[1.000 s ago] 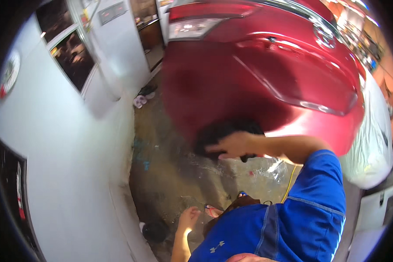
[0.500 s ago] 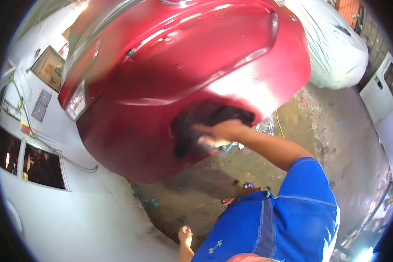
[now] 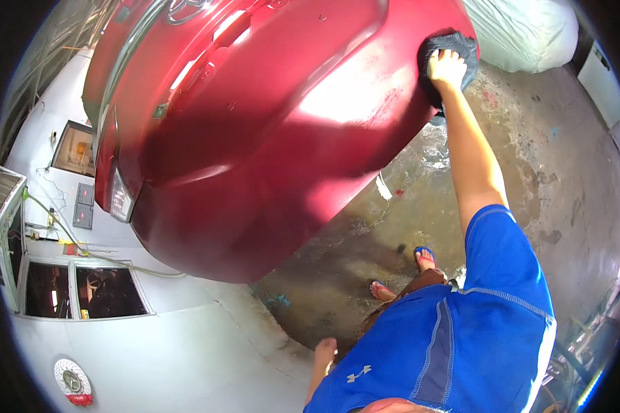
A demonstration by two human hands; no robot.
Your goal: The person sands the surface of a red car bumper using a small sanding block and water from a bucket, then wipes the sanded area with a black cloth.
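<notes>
My right hand (image 3: 448,67) presses a dark cloth (image 3: 470,49) against the right end of a glossy red car bumper (image 3: 255,186). The fingers bend over the bunched cloth, and the arm reaches far out to it. Bright light reflects off the paint just left of the cloth, where some faint smudges show. My left hand (image 3: 326,351) hangs low beside my body, away from the car. Its fingers look curled in, with nothing visible in them.
A pale covered vehicle (image 3: 527,34) stands beyond the bumper's right end. On the left runs a white wall (image 3: 186,344) with a window (image 3: 89,292) and a hose (image 3: 110,256). The stained concrete floor (image 3: 523,179) looks wet in places. My sandalled feet (image 3: 426,259) stand near the bumper.
My right hand has carried the cloth from the lower middle of the bumper to its right end, straightening the arm. The view has shifted. My left hand still hangs low.
</notes>
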